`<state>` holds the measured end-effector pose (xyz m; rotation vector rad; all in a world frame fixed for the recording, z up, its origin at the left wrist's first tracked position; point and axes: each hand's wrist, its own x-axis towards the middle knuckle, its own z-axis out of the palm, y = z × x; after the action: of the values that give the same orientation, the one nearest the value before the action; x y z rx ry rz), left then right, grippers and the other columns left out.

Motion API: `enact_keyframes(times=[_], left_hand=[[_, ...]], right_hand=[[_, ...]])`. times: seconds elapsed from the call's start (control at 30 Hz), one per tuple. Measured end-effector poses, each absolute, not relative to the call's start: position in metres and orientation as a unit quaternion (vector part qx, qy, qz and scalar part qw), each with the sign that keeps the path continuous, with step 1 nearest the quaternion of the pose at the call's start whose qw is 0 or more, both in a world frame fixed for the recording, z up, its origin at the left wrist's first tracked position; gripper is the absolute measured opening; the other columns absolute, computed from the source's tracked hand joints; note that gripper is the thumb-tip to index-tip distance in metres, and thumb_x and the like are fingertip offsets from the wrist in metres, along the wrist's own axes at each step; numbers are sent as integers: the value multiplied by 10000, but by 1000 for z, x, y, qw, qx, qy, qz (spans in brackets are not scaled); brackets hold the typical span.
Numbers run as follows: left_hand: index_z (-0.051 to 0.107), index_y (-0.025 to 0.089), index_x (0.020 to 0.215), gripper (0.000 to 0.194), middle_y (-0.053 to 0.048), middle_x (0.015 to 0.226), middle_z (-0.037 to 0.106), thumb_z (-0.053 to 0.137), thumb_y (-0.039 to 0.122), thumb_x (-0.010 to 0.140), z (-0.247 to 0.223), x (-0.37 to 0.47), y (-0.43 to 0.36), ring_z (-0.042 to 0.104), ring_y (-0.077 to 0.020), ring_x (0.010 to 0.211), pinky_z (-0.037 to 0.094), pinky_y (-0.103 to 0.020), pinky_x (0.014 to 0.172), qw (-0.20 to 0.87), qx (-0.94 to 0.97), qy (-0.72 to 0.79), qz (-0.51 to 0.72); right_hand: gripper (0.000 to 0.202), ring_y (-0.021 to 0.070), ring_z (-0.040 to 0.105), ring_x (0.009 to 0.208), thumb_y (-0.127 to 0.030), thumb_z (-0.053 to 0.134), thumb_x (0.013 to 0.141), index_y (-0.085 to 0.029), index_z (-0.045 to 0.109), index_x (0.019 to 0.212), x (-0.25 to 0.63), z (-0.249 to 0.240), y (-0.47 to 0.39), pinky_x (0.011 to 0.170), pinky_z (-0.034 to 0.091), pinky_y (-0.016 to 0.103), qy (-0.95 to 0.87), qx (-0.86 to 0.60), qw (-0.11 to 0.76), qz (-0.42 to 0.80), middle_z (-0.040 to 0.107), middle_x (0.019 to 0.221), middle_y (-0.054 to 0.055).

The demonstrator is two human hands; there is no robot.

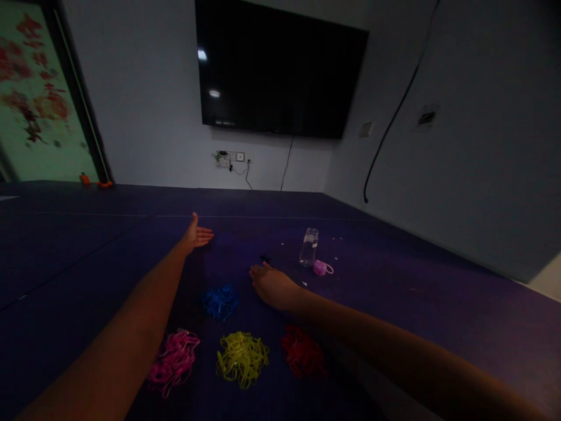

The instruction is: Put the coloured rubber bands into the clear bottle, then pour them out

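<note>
My left hand is open, thumb up and fingers stretched out, beyond the piles, with nothing in it. My right hand lies low over the dark blue surface, fingers extended and empty, close to a small black thing whose kind I cannot make out. Between and below the hands is a pile of blue rubber bands. Nearer to me are pink rubber bands, partly behind my left forearm, yellow rubber bands in the middle, and red rubber bands beside my right forearm.
A clear bottle stands open right of my right hand, with its pink cap and loop beside it. White scraps lie around. Behind are a wall-mounted television, sockets and a hanging black cable.
</note>
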<state>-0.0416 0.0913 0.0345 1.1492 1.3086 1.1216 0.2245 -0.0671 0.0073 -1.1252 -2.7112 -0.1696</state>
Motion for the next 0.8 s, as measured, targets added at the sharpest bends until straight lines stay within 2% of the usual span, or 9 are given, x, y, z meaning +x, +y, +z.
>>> enact_keyframes(times=[0.13,0.2,0.27,0.37,0.47,0.53,0.63,0.8], left_hand=[[671,90,920,961,-250,1115,639,50,802,742,40,-43,96,606,-324,1063,545,-381,796,505,476,540,475],[672,90,928,975,-248,1102,647,48,812,731,45,-38,99,612,-323,1053,547,-380,790,503,479,537,478],[676,89,928,976,-245,1077,659,56,815,729,49,-32,103,619,-322,1041,546,-380,789,506,483,533,476],[675,90,951,979,-239,1088,656,48,810,734,57,-24,107,612,-321,1052,537,-383,800,505,495,527,471],[669,87,981,1011,-244,1123,638,21,817,717,63,-24,111,592,-328,1083,523,-387,819,496,509,528,465],[671,94,996,1041,-245,1119,639,-7,824,695,64,-27,114,576,-339,1102,512,-400,831,484,515,544,452],[678,119,1003,1091,-237,1123,638,-87,818,662,63,-35,115,549,-346,1137,496,-417,839,462,534,582,403],[694,134,948,1118,-242,1135,627,-103,843,614,53,-47,110,539,-372,1140,485,-443,820,454,545,613,349]], right_hand=[[376,248,435,1254,-246,346,933,-95,541,1217,240,17,-42,1089,246,465,-897,-404,179,18,515,1308,169],[412,263,402,1279,-310,342,942,-90,545,1225,245,20,-17,1089,250,462,-860,-450,207,126,501,1329,155],[497,276,440,1248,-421,284,952,-107,576,1203,250,19,3,1060,307,467,-847,-461,211,161,539,1296,134],[673,263,512,1184,-604,210,910,-135,626,1152,257,10,13,1029,372,421,-844,-450,213,200,604,1224,90],[774,234,491,1209,-721,230,832,-146,605,1189,267,0,-2,1056,346,375,-854,-394,228,252,572,1268,77],[758,230,474,1225,-732,283,811,-162,599,1197,274,-2,-16,1073,317,376,-861,-343,246,285,565,1275,71],[644,227,485,1215,-670,336,847,-194,610,1183,282,2,-34,1071,317,384,-860,-309,259,312,591,1242,51],[615,250,465,1230,-623,359,872,-161,597,1199,279,11,-37,1067,314,403,-844,-311,273,340,574,1254,88]])
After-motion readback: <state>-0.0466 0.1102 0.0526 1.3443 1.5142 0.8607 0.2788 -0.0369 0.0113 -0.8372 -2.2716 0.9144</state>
